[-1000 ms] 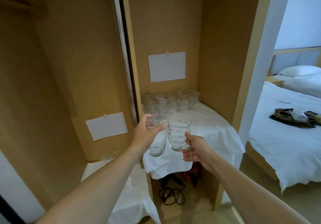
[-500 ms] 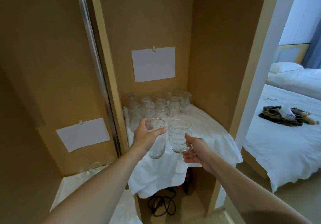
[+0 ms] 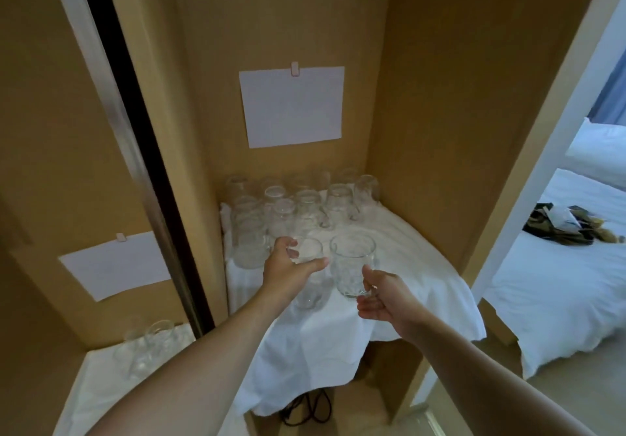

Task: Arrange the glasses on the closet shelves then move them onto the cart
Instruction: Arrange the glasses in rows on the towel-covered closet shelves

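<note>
Both hands have pushed further in toward the shelf since half a second back, and the view has closed in on the right compartment, so the glasses now hang over the white cloth (image 3: 399, 259) instead of out in front of it.

Left hand (image 3: 288, 266) has its fingers and thumb wrapped round the upper part of a plain glass (image 3: 310, 266), gripping near the rim, which I'd guess is so the base stays free to touch down first. Right hand (image 3: 382, 295) holds a mug-style glass (image 3: 352, 266) from the side, thumb up against the wall; looks like it's got the handle, but the handle itself is hidden behind the fingers so I can't swear to it. The two are carried side by side, close but apart, both upright.

Behind them a cluster of glasses (image 3: 305, 205) already stands packed at the back of the shelf, under a sheet of paper (image 3: 293, 107) clipped to the rear wall. Front of the cloth is bare, so my guess is these two go down as the next row. A few more glasses (image 3: 149, 344) sit in the lower left compartment. No cart in view, so that half of the job isn't started, as far as I can tell.
</note>
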Available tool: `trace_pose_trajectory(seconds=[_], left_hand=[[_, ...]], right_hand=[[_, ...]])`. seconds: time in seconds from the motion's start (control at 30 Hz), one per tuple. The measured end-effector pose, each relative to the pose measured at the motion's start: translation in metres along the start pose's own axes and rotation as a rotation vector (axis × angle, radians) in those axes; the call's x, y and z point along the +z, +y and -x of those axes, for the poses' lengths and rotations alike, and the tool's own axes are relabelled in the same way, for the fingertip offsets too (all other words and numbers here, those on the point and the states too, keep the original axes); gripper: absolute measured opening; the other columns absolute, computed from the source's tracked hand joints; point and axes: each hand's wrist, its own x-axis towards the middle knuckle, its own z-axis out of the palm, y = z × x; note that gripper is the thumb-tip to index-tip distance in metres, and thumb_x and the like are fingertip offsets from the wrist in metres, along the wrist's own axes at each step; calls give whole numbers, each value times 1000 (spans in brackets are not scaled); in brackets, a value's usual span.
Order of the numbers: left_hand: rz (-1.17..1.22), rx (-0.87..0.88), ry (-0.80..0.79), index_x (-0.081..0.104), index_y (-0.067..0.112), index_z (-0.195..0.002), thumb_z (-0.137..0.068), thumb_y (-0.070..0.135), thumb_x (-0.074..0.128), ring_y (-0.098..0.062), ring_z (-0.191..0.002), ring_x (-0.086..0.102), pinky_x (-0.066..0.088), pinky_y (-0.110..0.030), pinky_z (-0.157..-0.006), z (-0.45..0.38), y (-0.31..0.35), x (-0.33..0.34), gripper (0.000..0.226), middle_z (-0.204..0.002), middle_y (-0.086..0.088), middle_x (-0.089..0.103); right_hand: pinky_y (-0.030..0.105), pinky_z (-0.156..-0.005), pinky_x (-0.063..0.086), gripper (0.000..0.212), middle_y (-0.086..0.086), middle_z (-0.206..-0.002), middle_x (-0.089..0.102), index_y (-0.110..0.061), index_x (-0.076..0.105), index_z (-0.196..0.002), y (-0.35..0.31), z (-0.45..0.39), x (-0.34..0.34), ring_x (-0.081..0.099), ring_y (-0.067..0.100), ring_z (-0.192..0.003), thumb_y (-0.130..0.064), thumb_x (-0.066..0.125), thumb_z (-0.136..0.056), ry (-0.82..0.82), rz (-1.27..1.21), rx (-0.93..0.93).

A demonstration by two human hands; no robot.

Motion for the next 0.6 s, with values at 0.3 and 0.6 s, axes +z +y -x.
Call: trace_pose_trajectory(seconds=[0.3,0.6], left_hand=[[57,20,108,47,26,-123,-65,32,96,-22,-109,59,52,-33,-91,-31,-21,24,76,-120,-2,58],[60,30,168,50,26,-127,-68,30,94,-19,-109,58,53,-35,-94,-43,-25,43,74,-118,0,57]], right_hand=[[45,-84,61,37,29,-108,67,1,62,-103,7,-50,-6,70,39,-99,-36,57,-102,-22,-129,21],[48,-91,59,32,27,-103,70,-1,65,-99,2,-91,-11,70,39,-95,-32,58,-102,-222,-59,26]])
